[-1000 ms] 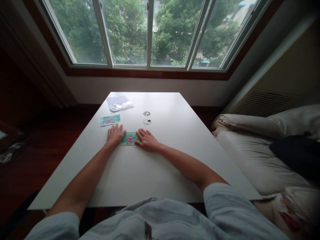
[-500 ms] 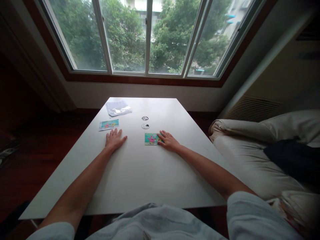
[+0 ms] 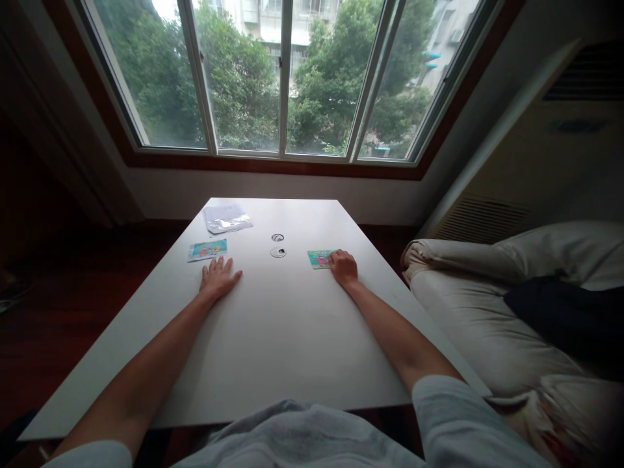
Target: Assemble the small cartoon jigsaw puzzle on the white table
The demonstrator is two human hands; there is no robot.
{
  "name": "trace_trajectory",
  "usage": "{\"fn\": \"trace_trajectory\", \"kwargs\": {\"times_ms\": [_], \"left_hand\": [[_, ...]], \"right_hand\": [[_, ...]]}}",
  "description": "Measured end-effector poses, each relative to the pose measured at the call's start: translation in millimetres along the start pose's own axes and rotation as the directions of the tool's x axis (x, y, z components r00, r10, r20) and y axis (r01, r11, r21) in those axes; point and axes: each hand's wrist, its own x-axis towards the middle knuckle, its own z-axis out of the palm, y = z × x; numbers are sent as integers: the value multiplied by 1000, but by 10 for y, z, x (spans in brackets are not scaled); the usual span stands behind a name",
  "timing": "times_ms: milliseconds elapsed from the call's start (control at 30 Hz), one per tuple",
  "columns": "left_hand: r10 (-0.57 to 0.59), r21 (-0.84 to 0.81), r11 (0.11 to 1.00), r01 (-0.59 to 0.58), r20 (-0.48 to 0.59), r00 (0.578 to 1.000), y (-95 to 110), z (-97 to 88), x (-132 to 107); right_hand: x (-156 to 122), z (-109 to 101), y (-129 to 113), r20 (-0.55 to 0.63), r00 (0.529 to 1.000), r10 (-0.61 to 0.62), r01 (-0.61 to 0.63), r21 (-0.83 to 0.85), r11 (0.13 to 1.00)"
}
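My left hand (image 3: 218, 277) lies flat on the white table (image 3: 273, 351), fingers spread and holding nothing. Just beyond its fingertips is a colourful cartoon picture card (image 3: 207, 250) on a pale sheet or sleeve. My right hand (image 3: 344, 266) has its fingers curled over the right end of a second cartoon picture card (image 3: 319, 259), green with a pink figure. That end is hidden under the fingers. Between the hands, farther back, lie two small round black-and-white pieces (image 3: 277, 252), one behind the other.
A clear plastic packet with white contents (image 3: 227, 219) lies at the table's far left corner. A beige sofa (image 3: 453, 292) with dark cloth (image 3: 560, 312) on it stands along the right side. Beyond the far edge is a wall with a window (image 3: 283, 97).
My right hand has slid the green card to the right and slightly away from me, its fingers now more curled. My left hand stays flat in place. The view has shifted slightly.
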Motion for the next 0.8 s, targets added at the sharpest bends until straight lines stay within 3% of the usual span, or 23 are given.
{"fn": "trace_trajectory", "kwargs": {"times_ms": [167,367,567,800], "left_hand": [[58,44,997,-56,-33,998,14,-3,-4],[189,63,980,-187,-14,982,65,-29,57],[195,21,981,-195,13,981,87,-25,144],[190,11,982,-191,28,981,106,-59,150]], "right_hand": [[-42,111,-261,64,997,-48,45,40,998],[132,265,-223,189,982,-26,16,52,998],[321,398,-224,304,953,16,-36,60,998],[401,369,-325,294,955,39,-64,78,995]]}}
